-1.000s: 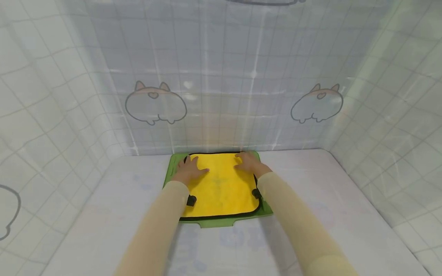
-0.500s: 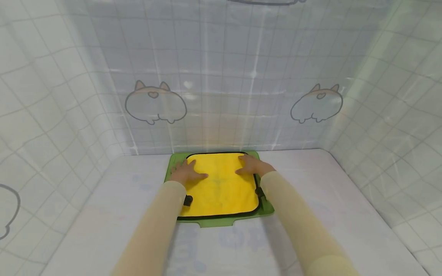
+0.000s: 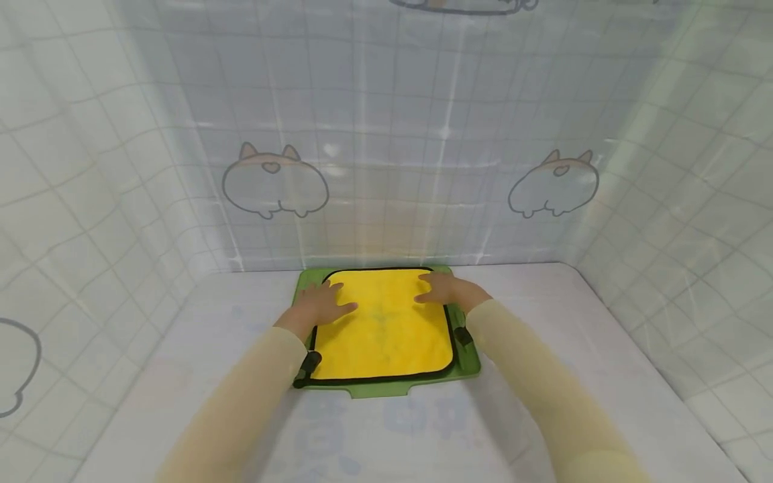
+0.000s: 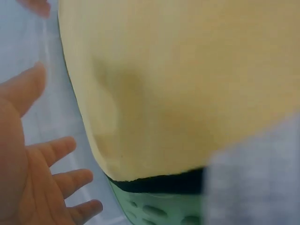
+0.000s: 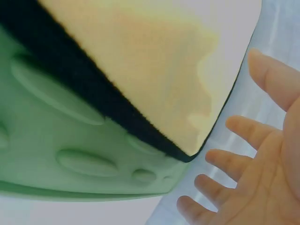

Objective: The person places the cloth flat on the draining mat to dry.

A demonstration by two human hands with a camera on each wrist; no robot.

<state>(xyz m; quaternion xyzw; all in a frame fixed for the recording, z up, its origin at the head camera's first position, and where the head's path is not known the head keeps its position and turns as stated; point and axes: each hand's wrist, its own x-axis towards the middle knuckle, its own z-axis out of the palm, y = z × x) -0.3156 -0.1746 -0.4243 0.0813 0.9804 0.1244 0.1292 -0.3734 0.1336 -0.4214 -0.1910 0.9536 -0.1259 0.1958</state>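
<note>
A yellow cloth pad [image 3: 383, 329] with a black edge lies flat on a green board [image 3: 380, 389]. Raised ovals show on the board [image 5: 89, 161] in the right wrist view. My left hand [image 3: 317, 303] is spread over the pad's left side, fingers parted and grasping nothing. Over the upper right corner, my right hand [image 3: 447, 288] has its fingers spread too, and it holds nothing. Both wrist views show relaxed fingers beside the cloth's edge, with soft shadows falling on the yellow surface. Fingertips of the other hand peek in at the top left of the left wrist view.
The board rests on a white table [image 3: 241, 335] with faint printed patterns, close to the back wall [image 3: 386, 201]. White grid-patterned sheeting with cartoon animal drawings encloses the back and sides. Small black devices [image 3: 464, 335] sit at the wrists.
My left hand has shifted left and slightly nearer, and its forearm has swung outward. My right hand has moved a little to the right. The pad and board stay in place.
</note>
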